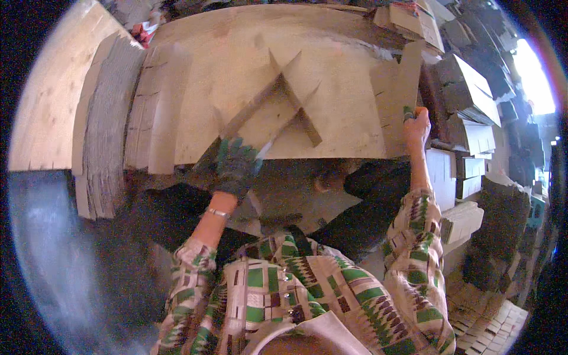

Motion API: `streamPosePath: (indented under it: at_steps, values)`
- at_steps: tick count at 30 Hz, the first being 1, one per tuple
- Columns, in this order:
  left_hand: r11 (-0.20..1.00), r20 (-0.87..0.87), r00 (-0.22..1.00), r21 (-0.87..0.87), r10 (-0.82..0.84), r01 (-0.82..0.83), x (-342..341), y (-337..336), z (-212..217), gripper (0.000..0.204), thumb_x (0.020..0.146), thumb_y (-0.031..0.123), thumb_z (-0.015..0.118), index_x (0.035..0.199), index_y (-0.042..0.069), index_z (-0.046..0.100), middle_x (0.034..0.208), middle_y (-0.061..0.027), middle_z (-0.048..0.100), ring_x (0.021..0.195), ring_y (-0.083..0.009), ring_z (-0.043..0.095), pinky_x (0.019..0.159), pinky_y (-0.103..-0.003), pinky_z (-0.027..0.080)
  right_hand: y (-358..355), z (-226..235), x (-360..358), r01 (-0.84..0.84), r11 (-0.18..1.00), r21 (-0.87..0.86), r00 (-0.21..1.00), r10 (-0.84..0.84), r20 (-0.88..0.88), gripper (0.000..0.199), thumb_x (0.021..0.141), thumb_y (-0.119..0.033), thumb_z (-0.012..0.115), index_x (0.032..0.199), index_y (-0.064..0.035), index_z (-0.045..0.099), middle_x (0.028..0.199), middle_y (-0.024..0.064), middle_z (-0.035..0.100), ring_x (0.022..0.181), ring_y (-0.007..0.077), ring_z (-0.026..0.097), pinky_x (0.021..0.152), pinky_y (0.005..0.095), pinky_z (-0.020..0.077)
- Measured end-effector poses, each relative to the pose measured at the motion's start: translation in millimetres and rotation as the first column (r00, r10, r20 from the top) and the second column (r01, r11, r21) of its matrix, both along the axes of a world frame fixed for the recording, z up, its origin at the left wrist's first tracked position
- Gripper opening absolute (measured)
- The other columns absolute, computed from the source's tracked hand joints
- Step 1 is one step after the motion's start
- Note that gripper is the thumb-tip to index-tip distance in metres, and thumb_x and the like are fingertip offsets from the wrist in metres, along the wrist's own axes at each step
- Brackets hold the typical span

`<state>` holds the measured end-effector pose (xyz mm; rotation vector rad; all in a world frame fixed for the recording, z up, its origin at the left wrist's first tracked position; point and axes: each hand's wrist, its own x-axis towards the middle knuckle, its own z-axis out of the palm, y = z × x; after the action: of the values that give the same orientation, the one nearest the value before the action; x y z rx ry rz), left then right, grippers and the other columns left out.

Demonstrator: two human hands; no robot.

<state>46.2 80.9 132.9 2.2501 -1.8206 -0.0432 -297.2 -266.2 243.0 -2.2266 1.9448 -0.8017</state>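
Observation:
On the pale wooden tabletop [201,71] slotted brown cardboard strips [254,107] cross each other in an open lattice. My left hand [236,165], in a dark glove with green fingertips, is at the near end of the left strip, with its fingers curled over it. Beside its thumb side a pale, blurred end [264,149] sticks out; I cannot tell what it is. At the table's right, my right hand [418,125] is closed at the lower end of an upright cardboard piece [410,71]. Green covering shows on one of its fingers.
Stacked cardboard strips [106,118] stand on edge at the table's left, beside another cardboard bundle [157,112]. Cardboard stacks [467,89] crowd the right side, with more bundles [461,223] lower down. A red and white item [144,32] lies at the far left.

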Motion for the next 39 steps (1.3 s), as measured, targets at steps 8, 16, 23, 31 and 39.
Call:
streamPosePath:
  at_steps: [8,16,23,31,39]
  values:
    - [0.967,0.018,0.998,0.247,0.054,-0.056,-12.1,-43.6,2.2,0.026,0.092,0.033,0.055,0.096,0.017,0.075,0.105,-0.0096,0.073,0.121,-0.0317,0.059,0.112,-0.058,0.030,178.7,-21.3,141.0,-0.658,0.731,0.178,0.752,0.631,0.192,0.099,0.073,0.010,0.061,0.159,-0.0162,0.021,0.094,0.0235,0.070,0.078,0.0428,0.068,0.065,0.0482,0.0555]
    - [0.989,-0.022,0.998,0.138,0.053,-0.050,-20.1,-53.3,4.4,0.021,0.084,0.027,0.058,0.091,0.019,0.075,0.101,-0.0090,0.074,0.116,-0.0294,0.062,0.109,-0.057,0.035,182.2,-93.4,177.7,-0.677,0.660,0.327,0.672,0.735,-0.091,0.105,0.069,0.005,0.064,0.160,-0.0216,0.019,0.077,0.0214,0.068,0.070,0.0403,0.067,0.063,0.0506,0.0531]
    - [0.987,-0.114,0.988,0.135,0.101,-0.085,-17.6,-59.5,-5.7,0.031,0.089,0.035,0.057,0.106,0.013,0.071,0.119,-0.0145,0.068,0.122,-0.0338,0.057,0.112,-0.056,0.032,173.5,-94.3,192.2,-0.587,0.632,0.506,0.629,0.749,-0.208,0.099,0.074,0.000,0.062,0.160,-0.0243,0.018,0.086,0.0221,0.070,0.076,0.0412,0.069,0.066,0.0502,0.0547]
    - [0.720,0.124,0.710,-0.077,0.693,-0.690,62.4,-33.4,-10.5,0.065,0.096,0.053,0.052,0.145,0.009,0.048,0.144,-0.0213,0.052,0.126,-0.0402,0.055,0.108,-0.046,0.043,136.9,-64.4,146.1,-0.430,0.886,0.175,0.903,0.422,0.082,0.061,0.084,-0.005,0.056,0.145,-0.0090,0.046,0.120,0.0248,0.066,0.113,0.0419,0.062,0.091,0.0486,0.0498]
    - [0.958,-0.515,0.810,0.209,0.280,-0.198,-15.3,-82.9,-24.3,0.046,0.096,0.048,0.053,0.129,0.016,0.060,0.115,-0.0186,0.069,0.101,-0.0434,0.066,0.086,-0.050,0.054,165.3,-164.0,201.4,-0.761,0.484,0.432,0.583,0.217,0.783,0.067,0.089,-0.036,0.067,0.146,-0.0050,0.047,0.129,0.0169,0.064,0.111,0.0332,0.064,0.095,0.0416,0.0508]
